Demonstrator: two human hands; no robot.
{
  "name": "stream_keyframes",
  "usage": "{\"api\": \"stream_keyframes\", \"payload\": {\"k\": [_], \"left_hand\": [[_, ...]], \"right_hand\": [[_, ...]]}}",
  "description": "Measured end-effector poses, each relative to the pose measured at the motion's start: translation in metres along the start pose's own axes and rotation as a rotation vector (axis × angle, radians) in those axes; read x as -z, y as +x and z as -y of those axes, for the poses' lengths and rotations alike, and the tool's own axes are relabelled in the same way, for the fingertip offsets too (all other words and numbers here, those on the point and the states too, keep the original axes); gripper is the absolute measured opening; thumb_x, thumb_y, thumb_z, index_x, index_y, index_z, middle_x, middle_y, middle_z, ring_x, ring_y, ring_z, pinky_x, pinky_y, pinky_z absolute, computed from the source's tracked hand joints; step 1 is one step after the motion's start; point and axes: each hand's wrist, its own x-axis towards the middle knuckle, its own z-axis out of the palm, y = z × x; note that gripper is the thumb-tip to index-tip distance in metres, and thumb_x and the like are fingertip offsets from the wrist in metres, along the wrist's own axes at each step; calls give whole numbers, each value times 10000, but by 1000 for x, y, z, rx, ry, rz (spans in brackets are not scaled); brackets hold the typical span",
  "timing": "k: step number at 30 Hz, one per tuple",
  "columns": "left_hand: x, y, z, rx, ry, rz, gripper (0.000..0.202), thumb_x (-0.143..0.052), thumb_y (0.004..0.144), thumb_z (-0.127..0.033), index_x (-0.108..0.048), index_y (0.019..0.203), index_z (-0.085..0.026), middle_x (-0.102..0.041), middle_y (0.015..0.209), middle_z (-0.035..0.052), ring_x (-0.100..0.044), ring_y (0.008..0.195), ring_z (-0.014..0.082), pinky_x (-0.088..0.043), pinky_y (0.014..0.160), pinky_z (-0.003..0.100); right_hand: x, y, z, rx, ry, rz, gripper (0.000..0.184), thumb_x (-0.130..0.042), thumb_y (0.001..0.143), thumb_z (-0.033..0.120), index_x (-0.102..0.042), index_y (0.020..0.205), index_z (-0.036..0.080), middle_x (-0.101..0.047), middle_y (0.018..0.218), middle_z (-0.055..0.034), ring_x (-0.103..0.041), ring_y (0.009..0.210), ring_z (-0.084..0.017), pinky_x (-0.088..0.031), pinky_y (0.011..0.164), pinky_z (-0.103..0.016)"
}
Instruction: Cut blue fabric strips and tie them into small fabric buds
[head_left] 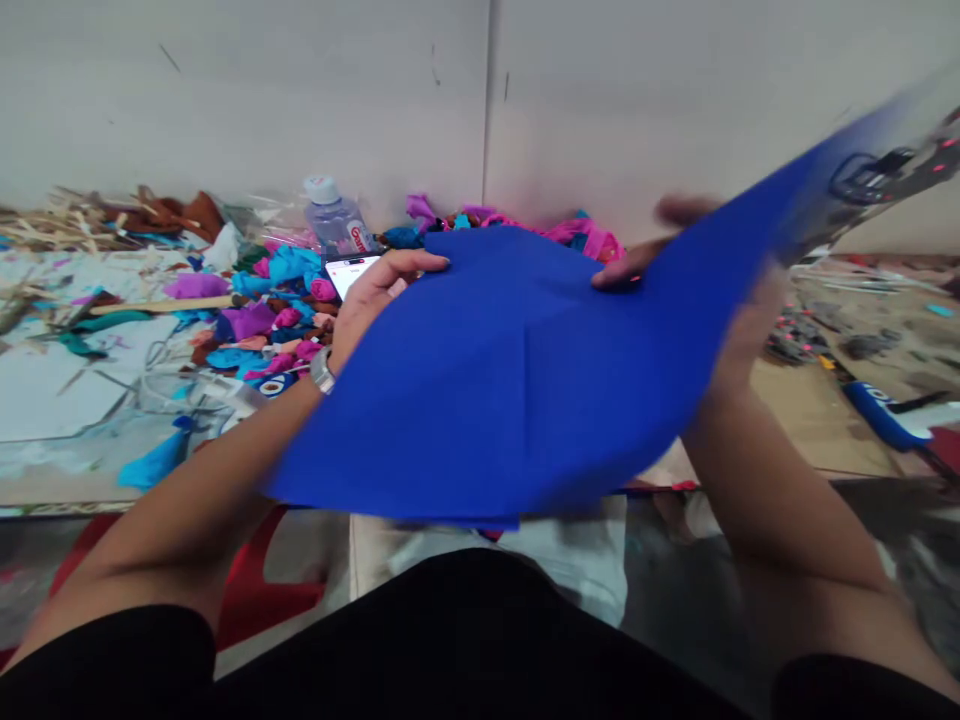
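A large, thin blue sheet [465, 370] spreads in front of me, with a straight crease or overlapping edge down its middle. Whether it is paper or cloth I cannot tell. My left hand [375, 290] grips its left edge, thumb on top and the other fingers hidden underneath. On the other side, my right hand [634, 264] holds the right part, which is lifted and blurred by motion. Its thumb lies on the sheet's face, while the palm is behind the raised flap. A metal watch band [322, 370] circles my left wrist.
Scattered colored scraps [262, 310] cover the bench's left side, near a lit phone [349, 272] and a plastic bottle [337, 215]. Wooden sticks [75, 220] lie at the far left. A blue-handled tool [885, 415] rests on cardboard [810, 420] at right. A white wall [300, 90] stands behind.
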Motion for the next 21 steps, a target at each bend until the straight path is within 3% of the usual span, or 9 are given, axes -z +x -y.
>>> {"api": "stream_keyframes", "payload": {"k": [1, 3, 5, 8, 11, 15, 19, 21], "left_hand": [[1, 2, 2, -45, 4, 15, 548, -900, 799, -621, -806, 1164, -223, -739, 1224, 85, -706, 1215, 305, -616, 887, 363], [2, 5, 13, -120, 3, 56, 612, -829, 866, -660, -794, 1263, -196, -730, 1205, 110, -714, 1122, 266, -603, 835, 332], [3, 8, 31, -21, -36, 61, 584, -805, 902, -622, -766, 1351, -250, -724, 1229, 95, -714, 966, 190, -578, 737, 270], [6, 9, 58, 158, -15, 58, 676, -896, 832, -476, -688, 1448, -295, -708, 1311, 99, -693, 853, 158, -555, 635, 238], [7, 8, 75, 226, 78, 26, 868, -949, 746, -262, -599, 1540, -236, -713, 1291, 134, -673, 780, 138, -543, 607, 228], [8, 6, 86, 281, 125, 40, 898, -843, 688, -34, -595, 1532, -214, -717, 1301, 127, -722, 836, 145, -588, 699, 249], [9, 5, 94, 348, 188, -6, 586, -765, 771, -61, -723, 1348, -147, -779, 1075, 98, -734, 864, 163, -622, 811, 301], [10, 4, 97, 366, 175, -34, 529, -770, 804, -108, -728, 1331, -135, -788, 1052, 107, -740, 890, 184, -638, 852, 349]], "right_hand": [[2, 0, -10, 21, -28, 34, 279, -878, 932, 408, -808, 1200, 434, -807, 1046, 27, -786, 1079, -272, -652, 1046, -525], [4, -2, -36, 67, -123, 57, 43, -855, 926, 339, -843, 949, 374, -806, 919, 6, -750, 1151, -314, -624, 1067, -582], [6, -6, -69, 36, -196, 65, 63, -818, 902, 288, -838, 884, 345, -814, 912, -5, -728, 1169, -325, -578, 1116, -628], [6, -17, -117, -55, -225, 114, 152, -742, 826, 202, -802, 735, 307, -830, 924, -18, -759, 1029, -285, -571, 1089, -591], [4, -32, -154, -152, -249, 116, 187, -661, 746, 160, -797, 712, 283, -834, 926, -37, -772, 987, -265, -602, 971, -517], [1, -46, -177, -198, -298, 177, 227, -619, 734, 131, -804, 737, 261, -838, 937, -49, -777, 989, -252, -585, 993, -487], [2, -50, -185, -210, -366, 211, 242, -602, 776, 118, -817, 794, 228, -827, 1054, -85, -763, 1009, -250, -580, 975, -460], [2, -50, -188, -221, -407, 223, 253, -599, 789, 109, -822, 828, 220, -806, 1108, -100, -749, 1029, -257, -580, 964, -455]]}}
